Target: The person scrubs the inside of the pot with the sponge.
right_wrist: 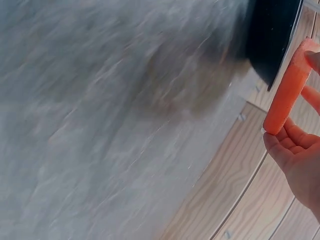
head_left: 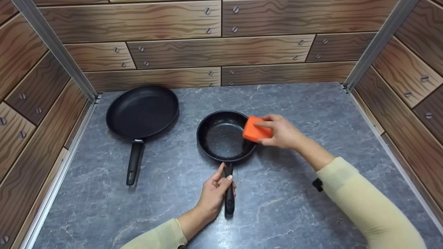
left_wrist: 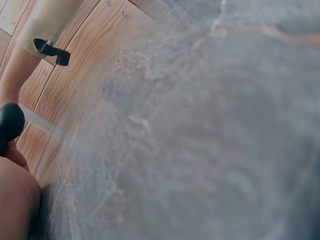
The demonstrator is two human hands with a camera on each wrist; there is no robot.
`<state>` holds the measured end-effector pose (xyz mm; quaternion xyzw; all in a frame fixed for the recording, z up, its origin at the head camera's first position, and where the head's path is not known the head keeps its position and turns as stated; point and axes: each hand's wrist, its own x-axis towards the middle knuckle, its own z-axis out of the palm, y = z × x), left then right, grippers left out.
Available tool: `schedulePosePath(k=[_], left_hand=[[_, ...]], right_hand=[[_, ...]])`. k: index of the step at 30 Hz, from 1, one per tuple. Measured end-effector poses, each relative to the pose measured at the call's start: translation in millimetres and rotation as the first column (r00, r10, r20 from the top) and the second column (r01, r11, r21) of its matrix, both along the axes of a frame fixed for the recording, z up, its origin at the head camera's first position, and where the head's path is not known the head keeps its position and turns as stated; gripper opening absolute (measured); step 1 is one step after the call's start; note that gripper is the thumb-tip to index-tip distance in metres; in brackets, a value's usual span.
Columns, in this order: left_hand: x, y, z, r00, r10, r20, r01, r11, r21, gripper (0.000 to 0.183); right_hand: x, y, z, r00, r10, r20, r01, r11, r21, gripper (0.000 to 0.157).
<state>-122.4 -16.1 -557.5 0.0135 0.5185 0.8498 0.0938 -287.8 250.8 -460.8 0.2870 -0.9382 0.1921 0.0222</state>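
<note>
A small black speckled frying pan (head_left: 225,138) lies in the middle of the grey marbled table, its handle towards the person. The left hand (head_left: 213,193) grips that handle (head_left: 229,200), thumb on top. An orange sponge (head_left: 255,129) is held by its edges in the right hand (head_left: 283,133), over the pan's right rim; whether it touches the rim is unclear. In the right wrist view the sponge (right_wrist: 287,95) sits between thumb and fingers, near the pan's dark side (right_wrist: 270,40). The left wrist view shows only the handle's end (left_wrist: 11,122) and part of the left hand (left_wrist: 17,200).
A larger black frying pan (head_left: 143,112) lies at the back left, its handle (head_left: 134,162) pointing to the front. Wood-patterned panels (head_left: 221,52) wall the table (head_left: 173,204) at the back and both sides, with metal posts (head_left: 380,45) at the corners.
</note>
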Motion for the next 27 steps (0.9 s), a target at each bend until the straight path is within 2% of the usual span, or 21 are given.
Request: schedulePosePath(k=[10, 16, 27], left_hand=[[-0.5, -1, -0.6, 1.000, 0.001, 0.011, -0.001, 1.000, 0.003, 0.074], [-0.4, 0, -0.4, 1.000, -0.006, 0.007, 0.006, 1.000, 0.004, 0.073], [0.0, 0, 0.4, 1.000, -0.004, 0.011, 0.004, 1.000, -0.008, 0.073]], right_hand=[[0.7, 41, -13.3, 0.999, -0.024, -0.037, 0.023, 0.999, -0.029, 0.063], [4.2, 65, -24.4, 0.998, -0.060, -0.003, 0.060, 0.997, -0.047, 0.060], [8.7, 95, -33.4, 0.990, -0.127, 0.068, 0.125, 0.992, 0.033, 0.061]])
